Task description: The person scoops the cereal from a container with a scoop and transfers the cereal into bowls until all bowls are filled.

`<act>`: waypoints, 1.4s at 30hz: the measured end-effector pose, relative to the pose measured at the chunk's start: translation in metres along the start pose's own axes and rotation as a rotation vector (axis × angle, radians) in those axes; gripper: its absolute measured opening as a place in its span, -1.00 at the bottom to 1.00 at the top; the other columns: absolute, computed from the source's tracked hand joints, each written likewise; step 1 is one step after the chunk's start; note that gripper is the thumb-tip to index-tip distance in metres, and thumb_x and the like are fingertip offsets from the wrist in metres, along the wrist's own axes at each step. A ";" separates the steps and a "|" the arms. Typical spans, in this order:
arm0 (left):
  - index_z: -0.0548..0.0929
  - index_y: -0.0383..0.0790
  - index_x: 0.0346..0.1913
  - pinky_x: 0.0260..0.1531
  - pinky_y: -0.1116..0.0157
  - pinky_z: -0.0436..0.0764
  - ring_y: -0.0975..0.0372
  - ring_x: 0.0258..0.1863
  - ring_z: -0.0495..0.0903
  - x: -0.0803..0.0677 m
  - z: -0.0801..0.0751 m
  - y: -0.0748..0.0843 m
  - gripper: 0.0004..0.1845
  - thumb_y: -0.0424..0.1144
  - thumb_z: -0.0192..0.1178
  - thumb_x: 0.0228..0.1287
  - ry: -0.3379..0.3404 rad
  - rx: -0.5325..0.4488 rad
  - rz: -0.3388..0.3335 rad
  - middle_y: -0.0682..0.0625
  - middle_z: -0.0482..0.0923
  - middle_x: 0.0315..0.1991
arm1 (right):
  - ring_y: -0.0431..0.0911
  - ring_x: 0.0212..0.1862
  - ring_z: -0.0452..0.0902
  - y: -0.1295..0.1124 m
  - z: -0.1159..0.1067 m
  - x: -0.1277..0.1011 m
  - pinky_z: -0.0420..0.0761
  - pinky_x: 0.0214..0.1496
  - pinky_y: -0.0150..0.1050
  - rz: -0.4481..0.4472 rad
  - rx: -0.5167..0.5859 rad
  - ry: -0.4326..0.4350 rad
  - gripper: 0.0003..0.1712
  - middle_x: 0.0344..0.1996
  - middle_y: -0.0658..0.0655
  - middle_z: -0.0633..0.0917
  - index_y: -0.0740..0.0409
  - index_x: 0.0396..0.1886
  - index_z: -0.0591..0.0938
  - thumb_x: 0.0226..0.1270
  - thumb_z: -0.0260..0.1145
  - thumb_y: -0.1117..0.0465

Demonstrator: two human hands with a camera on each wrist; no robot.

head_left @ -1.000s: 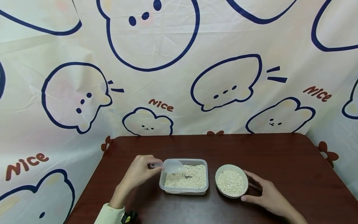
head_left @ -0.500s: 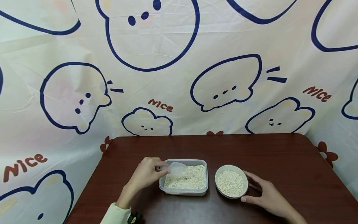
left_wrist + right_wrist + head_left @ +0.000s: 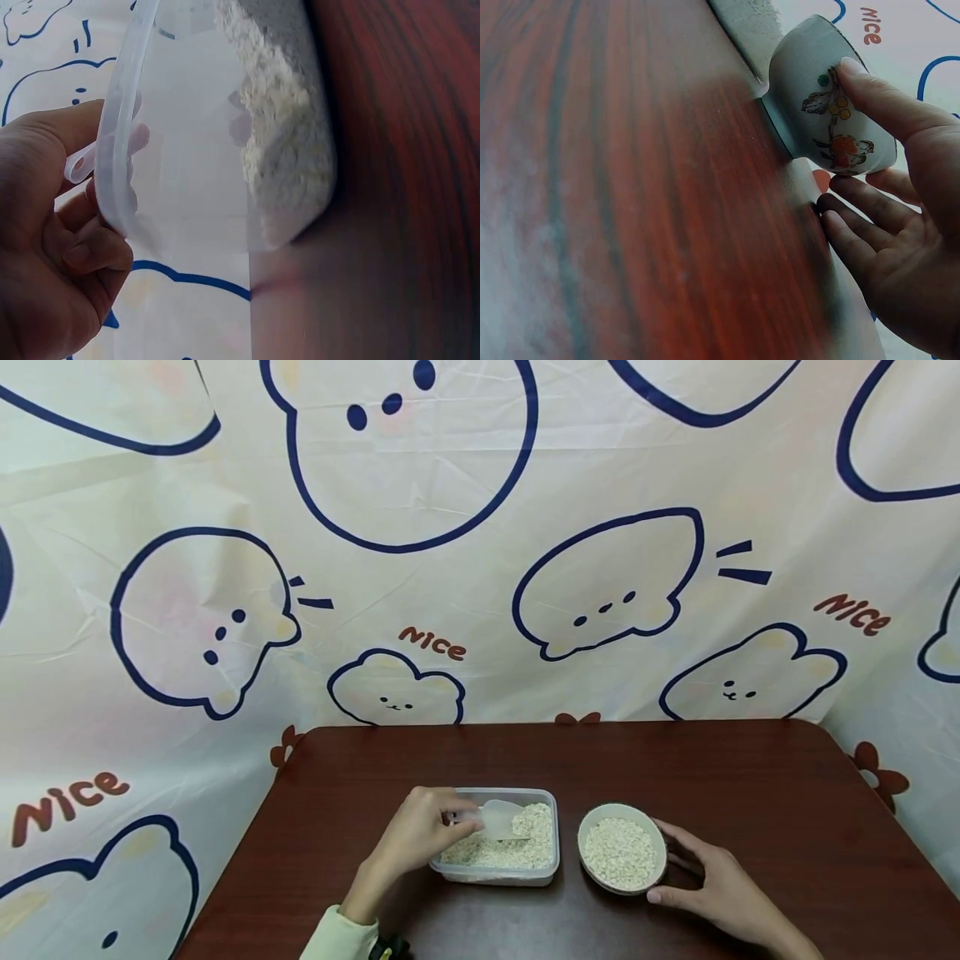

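Observation:
My left hand (image 3: 438, 828) pinches the handle of a clear plastic scoop (image 3: 501, 818), whose tip dips into the pale grain (image 3: 517, 850) in a clear rectangular container (image 3: 495, 875). In the left wrist view the left hand (image 3: 45, 247) curls round the scoop handle (image 3: 82, 161) just behind the container's rim (image 3: 120, 127), with the grain (image 3: 285, 127) piled inside. My right hand (image 3: 701, 872) lies beside a small round bowl (image 3: 621, 808) full of the same grain. Its thumb (image 3: 877, 97) touches the painted bowl wall (image 3: 810, 90), and its fingers (image 3: 862, 225) lie straight on the table.
Both vessels sit near the front of a dark red-brown wooden table (image 3: 675, 760). A cream cloth printed with blue cartoon bears (image 3: 450, 568) hangs behind and to both sides of the table.
My left hand has moved right and down, carrying the scoop from above the container's left end into the grain. The right hand and the bowl have stayed put.

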State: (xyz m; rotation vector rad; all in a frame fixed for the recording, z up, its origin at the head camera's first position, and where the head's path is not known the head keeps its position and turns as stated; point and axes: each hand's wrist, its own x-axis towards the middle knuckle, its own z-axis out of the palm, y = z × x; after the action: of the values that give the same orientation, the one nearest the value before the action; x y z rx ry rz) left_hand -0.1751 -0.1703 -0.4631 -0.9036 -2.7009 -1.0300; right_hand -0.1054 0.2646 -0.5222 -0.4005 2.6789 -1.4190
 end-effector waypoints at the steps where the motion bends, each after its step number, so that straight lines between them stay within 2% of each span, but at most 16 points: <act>1: 0.90 -0.15 -0.11 -0.43 0.46 0.57 0.50 -0.48 0.53 0.001 0.002 0.000 -0.85 -0.22 0.53 0.32 0.000 -0.006 0.000 0.07 0.82 -0.31 | -0.51 0.34 0.46 0.000 0.000 0.000 0.61 0.20 -0.48 -0.005 -0.003 -0.002 0.06 0.52 0.24 0.54 -0.04 0.62 0.41 0.17 0.68 -0.11; 5: 0.90 -0.17 -0.13 -0.40 0.46 0.60 0.50 -0.45 0.57 0.004 0.006 0.003 -0.87 -0.23 0.53 0.32 0.009 -0.025 0.008 0.08 0.82 -0.32 | -0.52 0.34 0.44 0.000 0.000 0.000 0.60 0.19 -0.47 0.003 -0.009 -0.002 0.07 0.52 0.23 0.54 -0.05 0.62 0.40 0.16 0.69 -0.11; 12: 0.91 -0.13 -0.16 -0.45 0.46 0.56 0.52 -0.50 0.50 0.002 0.013 0.004 -0.88 -0.21 0.56 0.28 0.042 -0.043 -0.036 0.12 0.77 -0.35 | -0.52 0.34 0.44 0.001 0.000 0.000 0.62 0.19 -0.46 -0.005 -0.023 0.004 0.08 0.51 0.25 0.55 -0.04 0.62 0.40 0.15 0.69 -0.11; 20: 0.92 -0.06 -0.19 -0.43 0.45 0.50 0.52 -0.52 0.50 0.001 0.023 0.008 -0.84 -0.15 0.61 0.19 0.085 0.112 0.015 0.12 0.83 -0.32 | -0.53 0.34 0.43 0.001 0.000 -0.001 0.59 0.19 -0.49 -0.021 -0.030 0.018 0.07 0.50 0.24 0.55 -0.07 0.62 0.41 0.14 0.70 -0.11; 24: 0.92 -0.04 -0.20 -0.44 0.45 0.48 0.52 -0.53 0.48 0.000 0.025 0.008 -0.84 -0.13 0.61 0.19 0.097 0.132 0.028 0.15 0.83 -0.33 | -0.52 0.33 0.45 0.003 0.003 -0.001 0.60 0.21 -0.49 -0.009 -0.024 0.015 0.07 0.50 0.20 0.55 -0.09 0.61 0.42 0.13 0.69 -0.14; 34: 0.91 -0.05 -0.20 -0.42 0.47 0.51 0.53 -0.52 0.51 0.000 0.023 0.005 -0.87 -0.13 0.59 0.23 0.100 0.078 0.067 0.13 0.83 -0.31 | -0.51 0.35 0.44 0.000 0.001 -0.001 0.59 0.20 -0.49 -0.015 -0.031 0.017 0.08 0.51 0.25 0.54 -0.06 0.62 0.41 0.15 0.69 -0.14; 42: 0.91 -0.12 -0.18 -0.46 0.51 0.52 0.52 -0.47 0.47 -0.002 0.021 0.005 -0.85 -0.17 0.58 0.25 0.094 -0.054 0.066 0.12 0.79 -0.35 | -0.50 0.33 0.45 0.002 0.001 0.000 0.60 0.19 -0.48 -0.015 -0.030 0.014 0.08 0.50 0.25 0.55 -0.06 0.62 0.41 0.14 0.70 -0.11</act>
State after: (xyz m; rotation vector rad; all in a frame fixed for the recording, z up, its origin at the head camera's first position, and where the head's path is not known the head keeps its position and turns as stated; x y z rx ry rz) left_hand -0.1683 -0.1554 -0.4768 -0.9220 -2.5614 -1.1071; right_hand -0.1051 0.2646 -0.5243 -0.4157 2.7168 -1.3922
